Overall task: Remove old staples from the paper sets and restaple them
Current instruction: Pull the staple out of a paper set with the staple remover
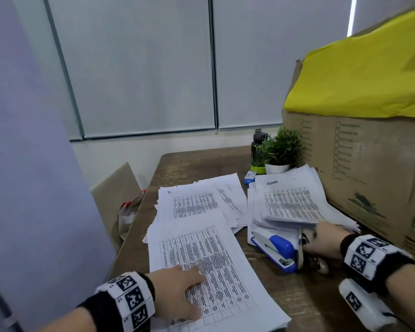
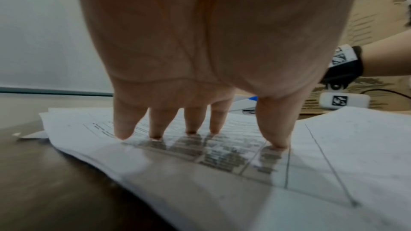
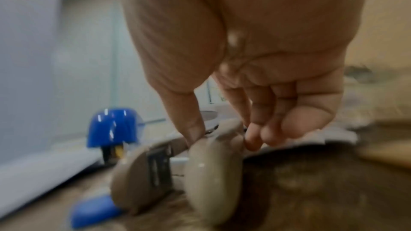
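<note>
My left hand [image 1: 182, 291] lies flat on the front paper set [image 1: 213, 259], a printed table sheet on the wooden table [image 1: 297, 295]. In the left wrist view its fingertips [image 2: 191, 129] press the paper set [image 2: 244, 173]. My right hand [image 1: 319, 240] reaches toward the right stack marked ADMN [image 1: 292, 202]. Its thumb and curled fingers pinch a grey-handled metal tool [image 1: 301, 250], seemingly a staple remover [image 3: 211, 164], low over the table. A blue and white stapler [image 1: 276, 250] lies just left of that hand; its blue end [image 3: 112, 126] shows in the right wrist view.
A big cardboard box [image 1: 369, 176] with yellow paper [image 1: 369, 75] on top walls off the right side. A third paper pile [image 1: 197, 202] lies behind the front set. A small plant [image 1: 280, 149], a dark bottle [image 1: 258, 149] and a small blue box [image 1: 250, 177] stand at the back.
</note>
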`<state>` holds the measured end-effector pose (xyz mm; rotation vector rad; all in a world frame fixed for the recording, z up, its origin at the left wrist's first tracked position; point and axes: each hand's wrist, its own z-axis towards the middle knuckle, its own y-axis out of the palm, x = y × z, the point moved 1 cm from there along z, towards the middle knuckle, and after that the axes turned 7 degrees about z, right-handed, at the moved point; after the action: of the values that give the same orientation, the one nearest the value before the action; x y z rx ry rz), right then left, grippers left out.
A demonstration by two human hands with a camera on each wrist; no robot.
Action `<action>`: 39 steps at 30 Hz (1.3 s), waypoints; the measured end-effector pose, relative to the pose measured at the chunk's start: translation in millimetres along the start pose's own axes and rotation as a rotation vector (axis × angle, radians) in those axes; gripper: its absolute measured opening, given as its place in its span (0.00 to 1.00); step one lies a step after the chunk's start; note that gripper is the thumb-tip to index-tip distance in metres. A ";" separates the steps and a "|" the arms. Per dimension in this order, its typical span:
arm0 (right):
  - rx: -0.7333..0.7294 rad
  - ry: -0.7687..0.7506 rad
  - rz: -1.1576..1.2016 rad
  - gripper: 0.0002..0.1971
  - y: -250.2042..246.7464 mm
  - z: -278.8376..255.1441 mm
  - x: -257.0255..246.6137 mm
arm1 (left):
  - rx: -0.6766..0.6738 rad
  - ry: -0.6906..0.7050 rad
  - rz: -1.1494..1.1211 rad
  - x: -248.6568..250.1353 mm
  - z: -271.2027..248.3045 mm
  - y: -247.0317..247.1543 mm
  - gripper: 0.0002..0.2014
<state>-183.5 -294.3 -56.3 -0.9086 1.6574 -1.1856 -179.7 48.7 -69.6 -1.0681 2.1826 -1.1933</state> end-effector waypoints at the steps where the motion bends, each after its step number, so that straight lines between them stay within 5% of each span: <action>1: -0.018 0.004 0.032 0.15 1.5 -2.7 0.9 | -0.004 0.016 0.013 3.1 -3.8 0.4 0.38; 7: -0.020 0.025 0.205 0.11 15.1 -2.1 -4.3 | 0.069 0.037 -0.003 16.5 -18.3 -9.9 0.27; 10: 0.090 -0.004 0.242 0.12 7.0 -6.7 -11.9 | 0.125 -0.023 -0.022 12.4 -18.3 -7.8 0.33; 15: 0.279 -0.154 0.424 0.11 -31.9 -22.7 -30.9 | 0.020 -0.056 0.043 9.7 -18.4 -0.7 0.41; 18: 0.220 -0.267 0.528 0.14 -35.8 -41.7 -60.4 | 0.047 0.002 0.035 20.4 -21.3 -5.8 0.35; 21: 0.056 -0.335 0.388 0.13 -12.7 -59.4 -92.7 | 0.161 -0.014 -0.075 19.3 -19.6 -10.1 0.31; 27: -0.158 -0.386 0.132 0.14 45.3 -65.2 -142.6 | 0.060 -0.198 0.125 -18.4 -9.3 6.1 0.51; 32: -0.180 -0.412 0.185 0.19 66.1 -51.7 -170.9 | 0.029 -0.146 0.108 -31.1 -6.1 11.7 0.57; 39: -0.125 -0.516 0.066 0.08 82.8 -34.4 -197.2 | 0.050 -0.122 0.137 -36.4 -0.2 16.7 0.62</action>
<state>-153.1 -81.6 -83.4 -1.1185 1.3352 -0.7264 -164.7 83.2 -83.2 -0.9293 2.0854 -1.0875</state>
